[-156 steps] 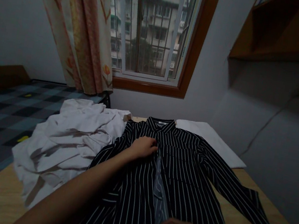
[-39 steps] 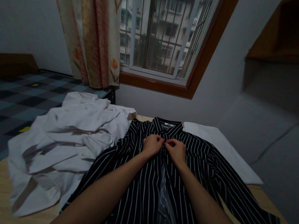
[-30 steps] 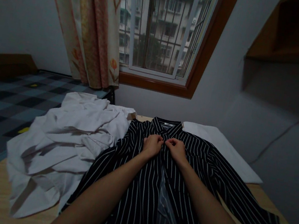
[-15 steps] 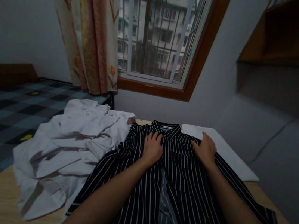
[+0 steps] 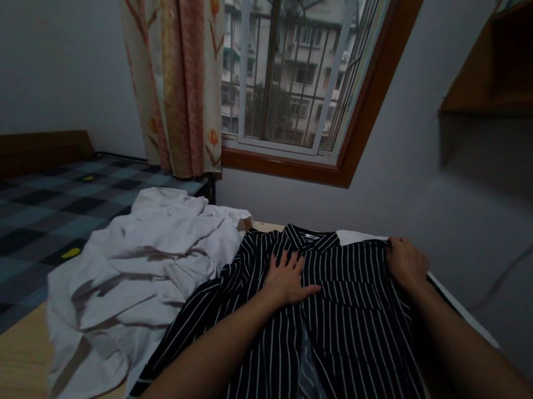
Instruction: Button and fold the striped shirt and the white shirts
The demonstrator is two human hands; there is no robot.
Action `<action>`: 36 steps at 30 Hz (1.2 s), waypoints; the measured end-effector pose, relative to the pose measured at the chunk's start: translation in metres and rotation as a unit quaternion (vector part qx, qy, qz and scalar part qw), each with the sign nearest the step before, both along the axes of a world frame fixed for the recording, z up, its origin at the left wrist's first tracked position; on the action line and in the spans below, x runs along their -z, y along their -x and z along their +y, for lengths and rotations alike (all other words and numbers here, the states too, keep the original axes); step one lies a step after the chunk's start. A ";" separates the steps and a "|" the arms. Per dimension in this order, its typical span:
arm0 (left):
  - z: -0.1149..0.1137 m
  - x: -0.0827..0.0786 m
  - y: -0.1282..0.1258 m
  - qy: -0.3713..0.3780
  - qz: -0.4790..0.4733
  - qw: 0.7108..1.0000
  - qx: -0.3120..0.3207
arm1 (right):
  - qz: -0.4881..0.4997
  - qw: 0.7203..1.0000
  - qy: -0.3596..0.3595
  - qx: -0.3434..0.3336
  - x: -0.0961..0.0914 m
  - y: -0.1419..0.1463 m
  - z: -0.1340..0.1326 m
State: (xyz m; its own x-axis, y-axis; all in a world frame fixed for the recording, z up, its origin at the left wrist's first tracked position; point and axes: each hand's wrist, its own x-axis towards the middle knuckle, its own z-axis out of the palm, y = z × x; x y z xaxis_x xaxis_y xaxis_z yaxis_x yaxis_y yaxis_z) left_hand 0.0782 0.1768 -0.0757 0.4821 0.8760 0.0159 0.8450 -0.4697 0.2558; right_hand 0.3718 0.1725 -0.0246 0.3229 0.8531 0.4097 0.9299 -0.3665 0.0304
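the black striped collared shirt point(image 5: 351, 331) lies spread front-up on the counter point(image 5: 14, 352), its front closed at the chest, not yet lower down; the left hand point(image 5: 286, 281) rests on it, fingers splayed, the right hand's point(image 5: 407, 262) grip closed on the shoulder edge.

your left hand point(image 5: 287, 285) and right hand point(image 5: 407, 263): both bare. left forearm point(image 5: 213, 360) bare too, down to the bottom edge of view; your right forearm point(image 5: 479, 354) the same, out to the right edge. both slim, smooth in outline, narrowing toward the hand, broader farther back. left fingers point(image 5: 293, 259) slender, thumb point(image 5: 311, 290) short beside them. your nails: too small and dim to make out. right fingers partly hidden.
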 end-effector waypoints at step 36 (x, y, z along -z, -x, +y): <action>0.007 -0.009 0.009 -0.115 -0.056 0.992 0.020 | 0.467 0.784 0.331 -0.240 0.006 0.128 -0.287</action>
State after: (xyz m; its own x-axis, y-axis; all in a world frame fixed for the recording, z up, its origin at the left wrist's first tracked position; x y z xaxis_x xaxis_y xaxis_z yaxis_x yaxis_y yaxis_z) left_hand 0.0696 0.1833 -0.0667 0.5011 0.8227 0.2684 0.7962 -0.5598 0.2297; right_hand 0.2437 -0.1147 -0.0308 -0.2043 0.8944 -0.3978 0.6851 -0.1596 -0.7107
